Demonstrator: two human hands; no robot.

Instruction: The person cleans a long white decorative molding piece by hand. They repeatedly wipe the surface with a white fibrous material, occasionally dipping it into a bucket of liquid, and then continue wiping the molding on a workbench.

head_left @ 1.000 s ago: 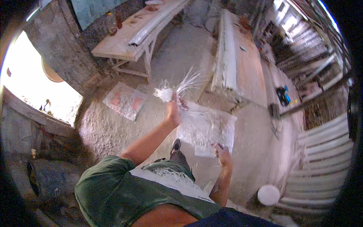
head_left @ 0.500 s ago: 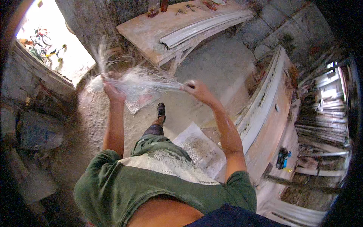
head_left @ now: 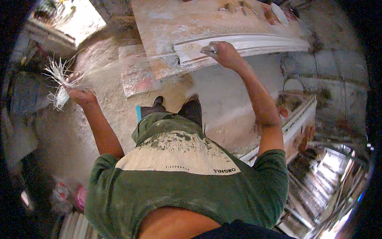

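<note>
Out to the left, my left hand (head_left: 82,96) is closed around a bundle of white fibre strands (head_left: 59,73), whose loose ends fan out past the fingers. A few thin, pale strands run from this bundle toward the right, faint against the floor and table. My right hand (head_left: 227,55) is pinched shut at the far end of them, with a whitish bit showing between its fingers. It hovers over the white moulding strip (head_left: 254,43) lying along the near edge of the work table (head_left: 191,20).
A dusty, stained sheet (head_left: 137,75) lies on the floor beside the table's left corner. Small tools (head_left: 238,8) rest at the table's far side. Another long moulded piece (head_left: 302,113) stands at the right, with slats beyond it. A bright doorway (head_left: 89,22) opens at upper left.
My hands have moved far apart, drawing the thick fibre tangle between them out into a few thin strands. The table now lies closer in front of me, with my right hand over its moulding.
</note>
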